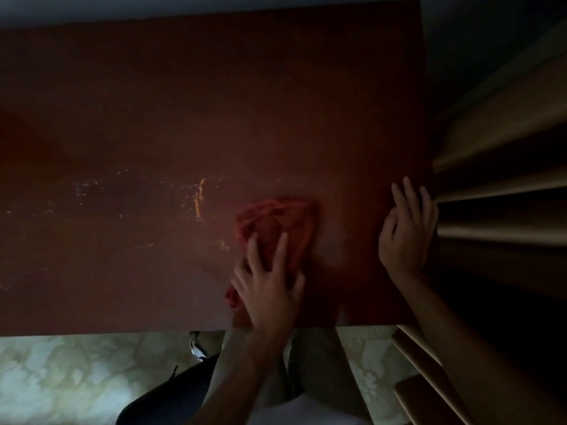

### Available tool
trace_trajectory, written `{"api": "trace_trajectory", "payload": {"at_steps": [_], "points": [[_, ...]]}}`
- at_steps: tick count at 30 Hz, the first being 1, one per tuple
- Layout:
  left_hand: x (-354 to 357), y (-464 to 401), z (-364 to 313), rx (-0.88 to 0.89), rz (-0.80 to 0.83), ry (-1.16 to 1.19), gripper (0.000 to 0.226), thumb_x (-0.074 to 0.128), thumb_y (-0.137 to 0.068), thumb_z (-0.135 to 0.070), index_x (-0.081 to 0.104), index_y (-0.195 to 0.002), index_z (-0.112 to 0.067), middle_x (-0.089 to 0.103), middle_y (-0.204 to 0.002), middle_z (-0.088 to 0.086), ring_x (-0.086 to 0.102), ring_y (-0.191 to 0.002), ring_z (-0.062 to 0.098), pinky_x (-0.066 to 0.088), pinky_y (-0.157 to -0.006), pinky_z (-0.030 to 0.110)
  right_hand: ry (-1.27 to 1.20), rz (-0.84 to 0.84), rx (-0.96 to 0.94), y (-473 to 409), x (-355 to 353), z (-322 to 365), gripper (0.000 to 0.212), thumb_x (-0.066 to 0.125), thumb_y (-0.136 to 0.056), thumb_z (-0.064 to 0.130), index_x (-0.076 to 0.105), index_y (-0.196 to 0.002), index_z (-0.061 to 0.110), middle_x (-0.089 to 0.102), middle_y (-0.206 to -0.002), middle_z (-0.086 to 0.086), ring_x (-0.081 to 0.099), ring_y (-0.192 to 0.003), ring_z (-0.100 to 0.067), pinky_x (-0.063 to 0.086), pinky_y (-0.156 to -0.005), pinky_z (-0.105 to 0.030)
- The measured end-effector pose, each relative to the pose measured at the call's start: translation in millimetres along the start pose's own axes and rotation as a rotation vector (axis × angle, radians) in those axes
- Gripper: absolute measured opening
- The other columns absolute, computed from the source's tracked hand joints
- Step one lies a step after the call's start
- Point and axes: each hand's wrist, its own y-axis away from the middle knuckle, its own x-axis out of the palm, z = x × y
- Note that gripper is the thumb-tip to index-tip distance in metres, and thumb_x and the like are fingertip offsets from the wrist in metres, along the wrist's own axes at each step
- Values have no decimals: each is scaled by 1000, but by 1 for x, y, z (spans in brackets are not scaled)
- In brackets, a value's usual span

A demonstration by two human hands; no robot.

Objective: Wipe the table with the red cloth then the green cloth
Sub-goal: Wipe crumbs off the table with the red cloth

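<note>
The red cloth (277, 225) lies bunched up on the table (153, 118), close to the near edge and toward the right side. The left hand (270, 289) presses flat on the near part of it, fingers spread apart, not curled into a fist. One finger and the next reach up over the folds. A small red bit of the cloth pokes out by the wrist, on the left side of the hand.

Nearest to the camera, below the table edge, there is a pale floor (61, 378) with a cloudy marble look. A dark shape (171, 391) sits there too, but the room is too dim to tell what it is. The person's arms come up from the bottom of the view.

The right hand (405, 231) rests at the right edge of the table, beside the cloth but not touching it. Its fingers are open and point away from the person. It holds nothing.

Next to that hand, off the table, stands a light wooden set of shelves (497, 185). The boards look like long stripes going off to the right.

The table top is dark brown-red and takes up most of the view. In the middle of it, to the left of the cloth, there are pale scratchy marks (199, 197). Farther away the table is plain and dark. Past its far edge there is a grey wall (184, 6).
</note>
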Motion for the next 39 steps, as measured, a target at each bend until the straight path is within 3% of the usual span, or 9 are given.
{"api": "trace_trajectory", "payload": {"at_steps": [6, 9, 12, 14, 18, 22, 29, 34, 39], "points": [[23, -16, -81, 238, 62, -41, 91, 75, -64, -56, 36, -145, -46, 40, -145, 9, 40, -116, 47, 43, -91, 61, -120, -91, -15, 1, 1, -4, 55, 34, -86, 4, 45, -140, 5, 44, -148, -10, 32, -141, -29, 17, -120, -46], [31, -45, -109, 352, 117, -65, 83, 65, -74, -60, 30, -148, -46, 33, -153, 10, 32, -128, 50, 34, -100, 65, -254, -165, 65, 3, 2, -8, 57, 33, -85, 3, 39, -142, -1, 41, -148, -18, 37, -138, -32, 22, -118, -35], [32, -73, -130, 378, 118, -60, 65, 49, -84, -56, 33, -146, -46, 29, -157, 6, 31, -131, 47, 33, -103, 60, -290, -203, 145, 3, 2, -5, 52, 34, -94, 7, 32, -145, -4, 38, -147, -24, 38, -136, -34, 21, -115, -25], [31, -87, -139, 325, 102, -1, 58, 43, -88, -52, 35, -145, -46, 29, -156, 4, 32, -130, 46, 34, -102, 58, -249, -195, 119, 2, 3, -5, 50, 35, -96, 8, 32, -145, -5, 39, -146, -27, 38, -134, -35, 20, -116, -24], [24, -97, -121, 84, 11, 86, 72, 71, -77, -46, 39, -141, -49, 34, -152, 2, 39, -124, 41, 41, -97, 54, -120, -132, -4, 1, 3, -8, 49, 36, -93, 7, 41, -141, -1, 38, -150, -21, 35, -136, -38, 22, -116, -38], [-2, -107, -38, -186, -101, 43, 78, 73, -73, -47, 37, -143, -51, 36, -151, 2, 43, -118, 40, 39, -96, 52, -77, -91, 17, 2, 0, -5, 46, 38, -94, 9, 47, -139, 5, 33, -154, -13, 30, -139, -35, 24, -113, -42], [-52, -107, 109, -515, -228, 22, 68, 66, -82, -41, 37, -144, -48, 29, -155, 5, 37, -119, 46, 31, -101, 55, -59, -70, 23, 2, -1, -1, 47, 37, -94, 11, 45, -140, 6, 31, -155, -13, 29, -140, -35, 28, -111, -48], [-62, -114, 129, -528, -204, 24, 69, 66, -84, -37, 37, -146, -46, 25, -155, 9, 37, -118, 49, 32, -102, 57, -19, -48, 46, 1, -1, 2, 47, 39, -94, 11, 44, -141, 8, 30, -155, -13, 30, -139, -35, 29, -110, -48], [-48, -112, 55, -340, -101, -1, 74, 64, -80, -49, 33, -148, -44, 28, -153, 11, 39, -116, 45, 37, -97, 52, -1, -37, 61, 0, 1, 1, 48, 37, -95, 15, 43, -142, 9, 29, -156, -12, 27, -141, -34, 27, -112, -49]]}}
